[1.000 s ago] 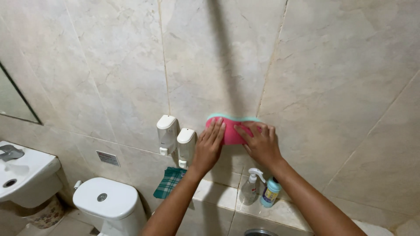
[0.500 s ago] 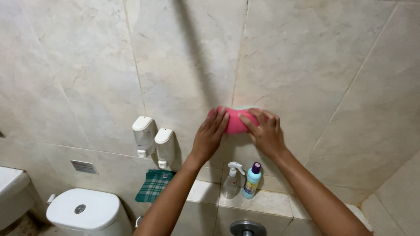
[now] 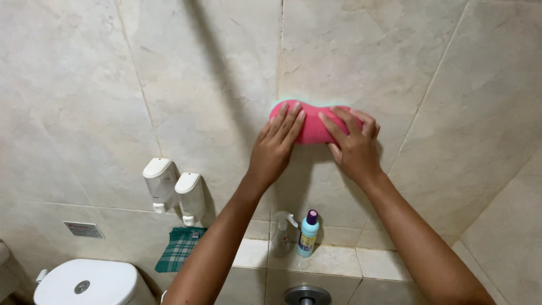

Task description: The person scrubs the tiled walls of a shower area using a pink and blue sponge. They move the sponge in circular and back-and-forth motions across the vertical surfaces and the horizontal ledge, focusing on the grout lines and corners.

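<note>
The big tiled wall (image 3: 141,85) fills the frame. To rub it well, keep both hands flat and push evenly. The pink sponge (image 3: 311,127) sits upper middle, pressed to the wall. The left hand (image 3: 276,148) and right hand (image 3: 353,148) lie open on it, fingers spread, just below.

You are working with two bare hands, your left hand (image 3: 275,148) and your right hand (image 3: 353,148), both pressing on one pink oval sponge (image 3: 312,125). Two white plastic wall dispensers (image 3: 175,191) are hanging side by side. Two bottles are standing on the tiled ledge (image 3: 339,261): one clear spray bottle (image 3: 284,234) and one light-blue bottle with a purple cap (image 3: 308,232). One green checked cloth (image 3: 179,249) and one white toilet tank lid (image 3: 90,282) are showing.
</note>
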